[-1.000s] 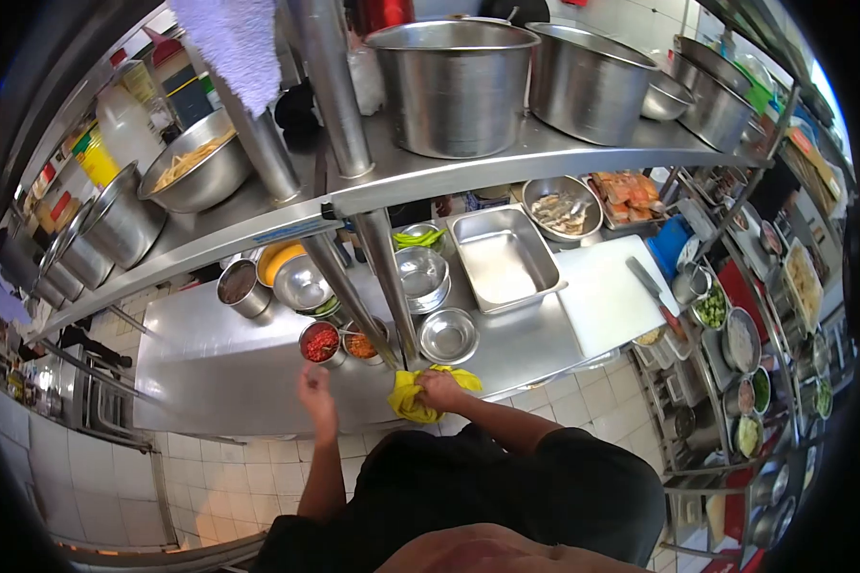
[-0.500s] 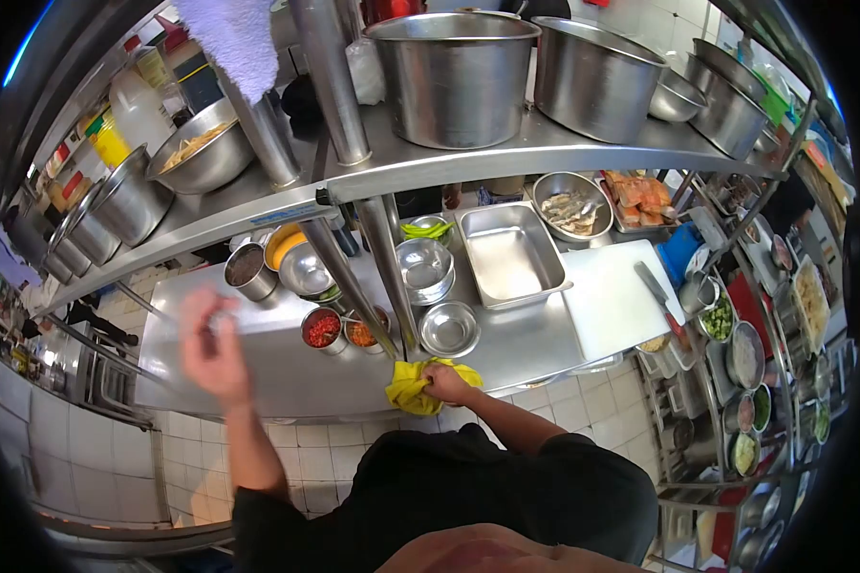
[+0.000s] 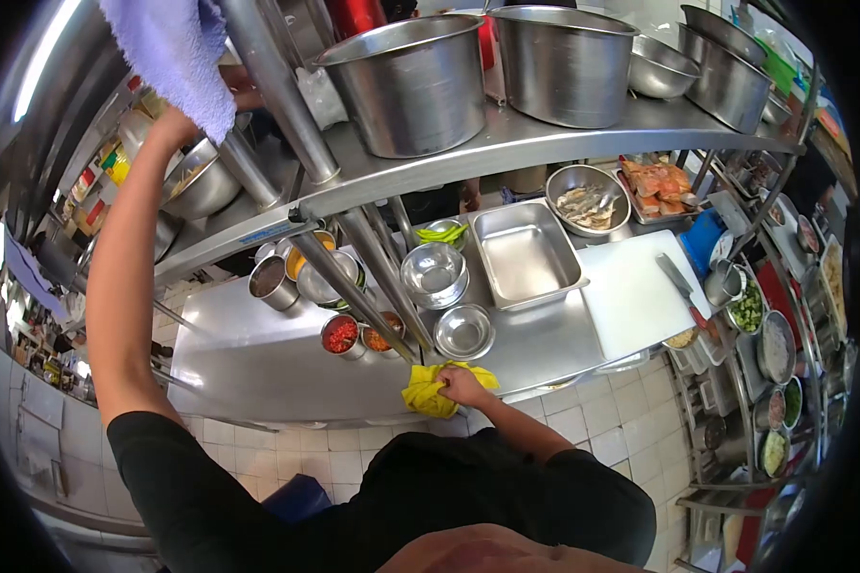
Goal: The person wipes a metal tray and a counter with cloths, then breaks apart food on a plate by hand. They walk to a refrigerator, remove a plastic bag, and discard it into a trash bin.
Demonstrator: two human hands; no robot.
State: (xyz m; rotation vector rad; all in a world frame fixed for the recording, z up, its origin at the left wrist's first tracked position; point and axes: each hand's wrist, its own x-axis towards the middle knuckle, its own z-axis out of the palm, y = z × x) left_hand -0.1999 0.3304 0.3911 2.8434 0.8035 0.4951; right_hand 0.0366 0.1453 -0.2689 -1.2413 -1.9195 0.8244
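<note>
My right hand is closed on a crumpled yellow cloth at the front edge of the steel counter. Just behind it lies a shallow metal bowl. High on the left, my left arm stretches up to the overhead shelf, and my left hand is partly covered by a hanging lavender towel. Its fingers are hidden, so whether it holds anything does not show. Below that arm a metal bowl stands on the shelf.
Large steel pots line the overhead shelf, whose posts come down to the counter. Cups of chopped red pieces, a deep steel pan, a white cutting board with a knife, and a bowl of fish occupy the counter.
My left hand has risen from above the counter's left side to the shelf behind the lavender towel. My right hand stays on the yellow cloth. The view has shifted slightly.
</note>
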